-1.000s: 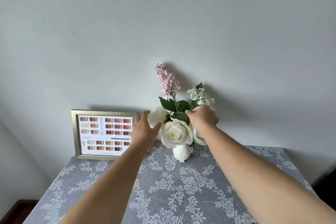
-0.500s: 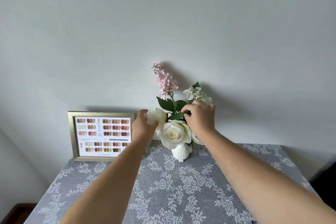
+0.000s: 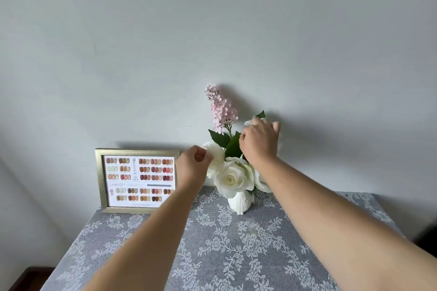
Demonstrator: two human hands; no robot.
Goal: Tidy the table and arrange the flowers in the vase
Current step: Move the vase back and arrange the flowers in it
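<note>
A small white vase [image 3: 240,203] stands at the back of the table against the wall. It holds a large white rose [image 3: 233,178] in front, a second white rose [image 3: 216,152] at the left, a tall pink flower spike [image 3: 221,107] and green leaves [image 3: 233,147]. My left hand [image 3: 192,164] pinches the petals of the left rose. My right hand [image 3: 259,142] is up at the right side of the bunch, fingers curled over a small white blossom sprig [image 3: 249,122] that it mostly hides.
A gold-framed colour chart [image 3: 137,179] leans on the wall left of the vase. A grey lace-patterned cloth [image 3: 224,250] covers the table. A dark floor shows at the lower left and right edges.
My right hand has risen from the middle of the bunch to the white sprig at the upper right. My left hand has closed its fingers on the left rose.
</note>
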